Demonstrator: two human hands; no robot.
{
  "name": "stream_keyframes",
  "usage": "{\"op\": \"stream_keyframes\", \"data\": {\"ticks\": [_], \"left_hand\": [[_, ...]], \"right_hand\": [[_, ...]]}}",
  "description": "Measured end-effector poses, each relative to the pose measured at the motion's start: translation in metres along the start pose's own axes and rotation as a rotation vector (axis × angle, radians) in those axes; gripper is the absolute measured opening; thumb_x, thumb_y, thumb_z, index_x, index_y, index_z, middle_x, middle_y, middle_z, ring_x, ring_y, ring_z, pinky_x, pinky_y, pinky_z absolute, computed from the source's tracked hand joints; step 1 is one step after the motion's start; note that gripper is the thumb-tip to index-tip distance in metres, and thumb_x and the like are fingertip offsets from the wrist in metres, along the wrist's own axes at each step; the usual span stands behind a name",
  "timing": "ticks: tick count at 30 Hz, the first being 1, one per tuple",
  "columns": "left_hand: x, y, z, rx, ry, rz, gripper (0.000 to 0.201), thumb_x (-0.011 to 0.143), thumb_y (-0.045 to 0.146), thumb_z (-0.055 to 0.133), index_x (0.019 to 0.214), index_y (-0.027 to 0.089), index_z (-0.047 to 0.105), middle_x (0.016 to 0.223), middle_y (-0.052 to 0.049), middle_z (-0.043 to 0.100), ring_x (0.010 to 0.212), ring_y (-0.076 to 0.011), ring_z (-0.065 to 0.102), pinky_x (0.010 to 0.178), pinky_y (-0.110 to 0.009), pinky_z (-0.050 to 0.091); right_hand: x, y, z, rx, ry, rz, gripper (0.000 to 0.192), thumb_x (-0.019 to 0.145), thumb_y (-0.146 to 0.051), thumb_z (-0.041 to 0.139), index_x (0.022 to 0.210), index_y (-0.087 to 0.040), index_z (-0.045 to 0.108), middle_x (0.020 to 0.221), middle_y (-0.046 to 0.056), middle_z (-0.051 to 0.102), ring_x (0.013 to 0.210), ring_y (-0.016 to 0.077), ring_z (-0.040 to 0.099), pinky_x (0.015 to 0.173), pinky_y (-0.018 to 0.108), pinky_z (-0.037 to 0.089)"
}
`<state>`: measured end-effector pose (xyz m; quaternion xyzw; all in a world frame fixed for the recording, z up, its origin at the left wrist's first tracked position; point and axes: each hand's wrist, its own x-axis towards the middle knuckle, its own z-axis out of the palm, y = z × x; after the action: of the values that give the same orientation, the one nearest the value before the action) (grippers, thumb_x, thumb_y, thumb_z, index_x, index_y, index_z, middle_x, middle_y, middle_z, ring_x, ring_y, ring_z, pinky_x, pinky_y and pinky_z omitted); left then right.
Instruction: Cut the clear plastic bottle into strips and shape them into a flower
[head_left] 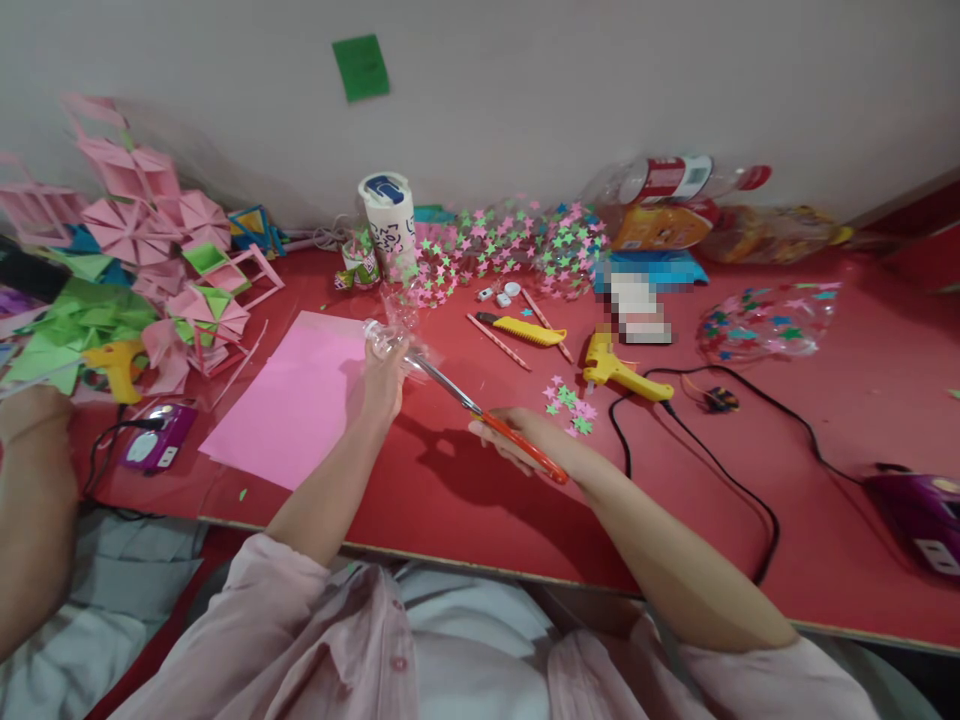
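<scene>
My left hand (382,382) grips a clear plastic bottle piece (391,335) above the red table (465,500), its neck pointing left. My right hand (517,440) holds orange-handled scissors (495,420). The steel blades reach up and left to the clear plastic. A pink paper sheet (289,400) lies flat just left of my left hand.
A yellow glue gun (619,368) with a black cord, a yellow cutter (525,330), pencils and loose paper stars (570,405) lie right of the scissors. Star-covered bottles (510,245) line the wall. Folded pink and green paper (142,270) piles at left. Another person's arm (34,500) is at far left.
</scene>
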<state>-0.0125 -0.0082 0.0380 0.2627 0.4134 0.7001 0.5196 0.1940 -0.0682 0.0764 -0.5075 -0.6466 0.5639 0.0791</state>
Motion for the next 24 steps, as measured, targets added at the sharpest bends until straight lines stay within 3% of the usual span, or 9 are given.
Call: {"op": "stream_keyframes", "data": {"ticks": [7,12,18,24], "left_hand": [[0.0019,-0.0007,-0.0018,-0.008,-0.017,-0.003,0.034,0.070,0.020,0.074,0.094,0.024,0.050,0.085,0.002,0.061,0.087,-0.0168,0.069,0.085,-0.036,0.055],[0.0052,-0.0036,-0.0053,0.005,-0.029,-0.006,0.036,0.068,0.021,0.075,0.095,0.024,0.050,0.085,0.003,0.061,0.070,-0.0121,0.065,0.077,-0.033,0.055],[0.0072,-0.0062,-0.0066,0.019,-0.043,0.049,0.033,0.070,0.023,0.072,0.094,0.023,0.050,0.081,0.003,0.061,0.068,-0.0115,0.064,0.073,-0.030,0.053],[0.0086,-0.0064,-0.0092,0.036,-0.088,0.046,0.031,0.070,0.020,0.070,0.094,0.024,0.051,0.081,0.004,0.062,0.068,-0.0116,0.064,0.074,-0.031,0.054]], "right_hand": [[0.0026,0.0016,0.0011,0.008,0.021,0.007,0.059,0.071,-0.079,0.058,0.064,-0.021,0.046,0.041,-0.008,0.039,0.032,0.0072,0.037,0.039,0.023,0.031],[0.0034,0.0009,0.0032,-0.031,0.061,0.027,0.059,0.070,-0.079,0.057,0.061,-0.022,0.044,0.040,-0.007,0.037,0.034,0.0077,0.035,0.039,0.025,0.029],[0.0015,-0.0055,0.0052,-0.063,0.092,0.008,0.060,0.072,-0.079,0.054,0.059,-0.022,0.042,0.045,-0.005,0.039,0.036,0.0068,0.031,0.040,0.025,0.026],[-0.0023,-0.0034,0.0057,-0.081,0.047,-0.013,0.057,0.076,-0.077,0.052,0.066,-0.021,0.048,0.044,-0.007,0.037,0.039,0.0090,0.038,0.045,0.024,0.032]]}}
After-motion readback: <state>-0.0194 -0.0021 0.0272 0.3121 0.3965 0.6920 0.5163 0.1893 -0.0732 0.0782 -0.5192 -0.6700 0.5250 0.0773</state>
